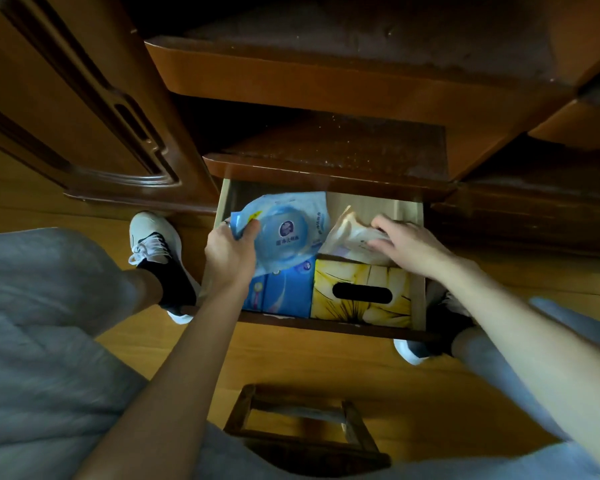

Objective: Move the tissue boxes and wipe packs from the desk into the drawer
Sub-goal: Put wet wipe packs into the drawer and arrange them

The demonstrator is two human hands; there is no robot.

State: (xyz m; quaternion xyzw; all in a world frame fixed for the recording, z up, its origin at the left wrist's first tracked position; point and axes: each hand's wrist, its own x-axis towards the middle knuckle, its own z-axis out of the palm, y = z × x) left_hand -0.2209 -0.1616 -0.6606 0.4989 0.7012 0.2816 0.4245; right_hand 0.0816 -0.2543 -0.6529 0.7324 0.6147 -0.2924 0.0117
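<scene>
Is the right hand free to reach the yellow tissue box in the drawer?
Probably yes: the yellow tissue box lies uncovered just below the right hand, though that hand is on the pale wipe pack.
</scene>
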